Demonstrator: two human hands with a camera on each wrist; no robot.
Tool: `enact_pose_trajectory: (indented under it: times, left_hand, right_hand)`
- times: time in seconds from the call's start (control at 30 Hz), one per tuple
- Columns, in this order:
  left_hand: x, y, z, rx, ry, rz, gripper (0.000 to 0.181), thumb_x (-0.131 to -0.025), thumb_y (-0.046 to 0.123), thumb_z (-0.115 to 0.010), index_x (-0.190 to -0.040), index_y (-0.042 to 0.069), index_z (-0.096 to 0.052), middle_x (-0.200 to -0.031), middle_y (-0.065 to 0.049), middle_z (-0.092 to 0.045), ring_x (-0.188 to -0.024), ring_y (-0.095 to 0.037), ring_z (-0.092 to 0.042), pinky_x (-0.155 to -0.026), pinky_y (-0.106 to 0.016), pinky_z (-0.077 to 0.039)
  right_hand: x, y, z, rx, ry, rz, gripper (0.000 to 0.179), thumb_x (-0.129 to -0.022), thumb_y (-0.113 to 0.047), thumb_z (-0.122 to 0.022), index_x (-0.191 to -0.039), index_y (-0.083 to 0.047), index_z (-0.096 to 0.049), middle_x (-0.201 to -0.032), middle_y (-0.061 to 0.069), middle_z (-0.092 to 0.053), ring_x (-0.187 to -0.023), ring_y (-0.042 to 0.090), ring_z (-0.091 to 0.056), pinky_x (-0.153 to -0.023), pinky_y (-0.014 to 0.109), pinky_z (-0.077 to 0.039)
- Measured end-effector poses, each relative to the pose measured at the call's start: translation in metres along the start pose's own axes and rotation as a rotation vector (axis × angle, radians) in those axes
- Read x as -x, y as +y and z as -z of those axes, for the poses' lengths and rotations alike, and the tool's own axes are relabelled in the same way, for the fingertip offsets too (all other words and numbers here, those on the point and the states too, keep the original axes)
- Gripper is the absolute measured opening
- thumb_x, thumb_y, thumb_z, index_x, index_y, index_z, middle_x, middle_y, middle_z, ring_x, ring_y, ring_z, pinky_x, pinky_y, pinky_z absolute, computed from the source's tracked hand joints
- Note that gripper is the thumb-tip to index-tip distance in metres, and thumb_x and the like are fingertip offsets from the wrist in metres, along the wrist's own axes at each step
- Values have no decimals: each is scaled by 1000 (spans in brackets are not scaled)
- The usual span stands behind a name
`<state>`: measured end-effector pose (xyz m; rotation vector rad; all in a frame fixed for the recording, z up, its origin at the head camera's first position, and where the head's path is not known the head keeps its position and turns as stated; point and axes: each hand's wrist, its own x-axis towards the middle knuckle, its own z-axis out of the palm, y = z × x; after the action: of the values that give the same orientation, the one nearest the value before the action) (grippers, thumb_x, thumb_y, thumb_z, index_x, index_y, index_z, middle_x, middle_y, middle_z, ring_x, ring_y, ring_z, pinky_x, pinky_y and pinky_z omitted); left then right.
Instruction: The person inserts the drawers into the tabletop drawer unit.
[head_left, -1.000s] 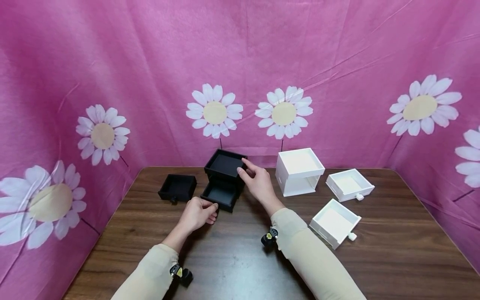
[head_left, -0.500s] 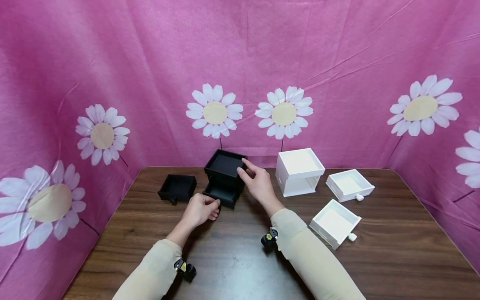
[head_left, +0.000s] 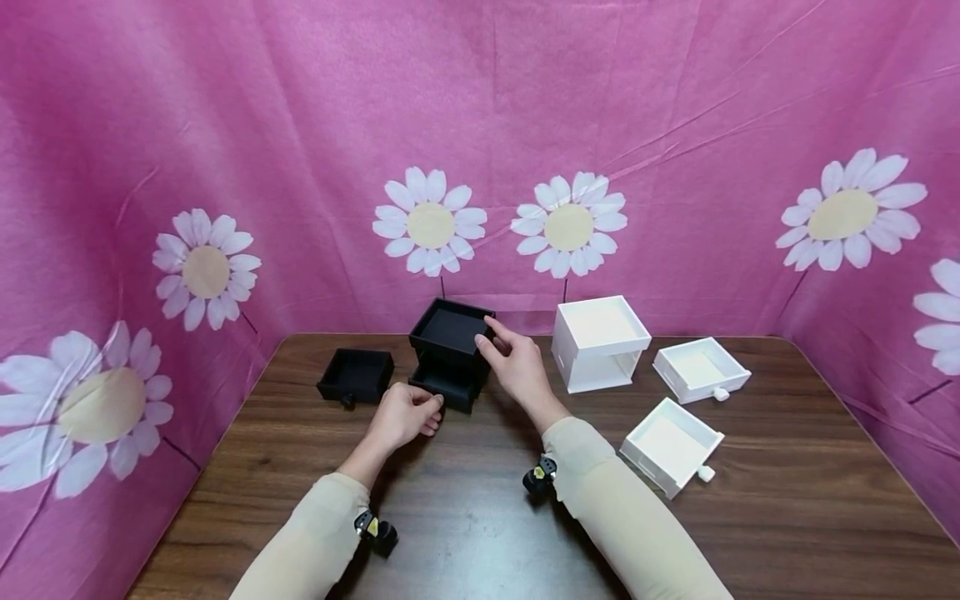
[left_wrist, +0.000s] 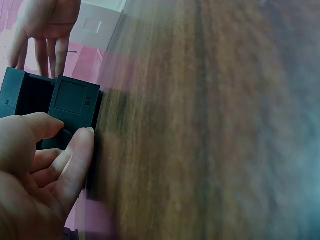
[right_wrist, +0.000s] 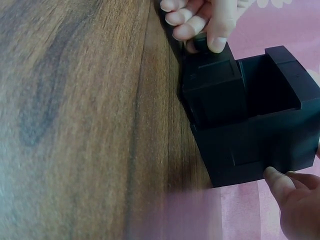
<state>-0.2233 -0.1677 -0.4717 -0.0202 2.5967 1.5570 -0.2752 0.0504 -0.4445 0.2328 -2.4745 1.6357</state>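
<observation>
My left hand [head_left: 400, 417] pinches the round knob [left_wrist: 64, 135] of a black drawer [right_wrist: 212, 90] between thumb and fingers. That drawer sits partly inside the lower part of a small black cabinet [head_left: 452, 329], with its front sticking out. At the cabinet's right rear, my right hand [head_left: 519, 367] rests its fairly straight fingers against the case. Its thumb lies near the top edge. The cabinet's upper space, seen in the right wrist view, holds no drawer. Most of the knob is hidden by the left fingers in the head view.
Left of the cabinet lies a second black drawer [head_left: 355, 375]. A white cabinet [head_left: 602, 342] stands on the right, its front open. Two white drawers [head_left: 701, 369] lie beyond it on the brown wooden table [head_left: 480, 517]. A pink flowered cloth [head_left: 495, 125] hangs behind.
My left hand has moved forward and slightly right, and the black drawer has slid farther into the cabinet. My right hand has stayed in place.
</observation>
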Motion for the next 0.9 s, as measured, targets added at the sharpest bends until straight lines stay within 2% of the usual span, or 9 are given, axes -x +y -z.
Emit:
enact_pose_trajectory:
  times: [0.9]
  left_hand:
    - [-19, 5, -8, 5, 28, -5, 25, -104, 14, -68, -95, -6, -80, -75, -11, -77, -59, -13, -73, -59, -31, -65]
  right_hand:
    - [0, 2, -1, 2, 19, 20, 50, -105, -32, -72, -152, -18, -64, -155, 18, -61, -132, 34, -70, -108, 49, -59]
